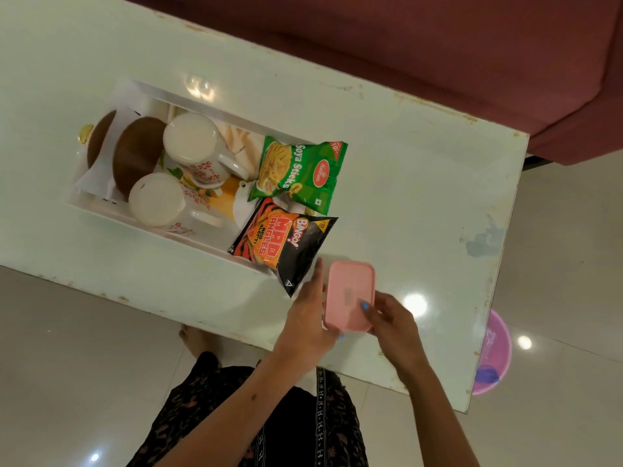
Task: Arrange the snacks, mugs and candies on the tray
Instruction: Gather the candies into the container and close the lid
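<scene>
A white tray on the white table holds two upside-down white mugs with red flower print, two brown round pieces, a green Soya Sticks packet and a black-and-orange Mad Angles packet overhanging its right end. Just right of the tray, near the table's front edge, both hands grip a small pink lidded box. My left hand holds its left side, my right hand its right side with the thumb on the lid.
The white table has worn edges and a stain at the far right. A maroon sofa stands behind it. A pink plastic tub sits on the tiled floor under the table's right corner. My bare foot shows below the front edge.
</scene>
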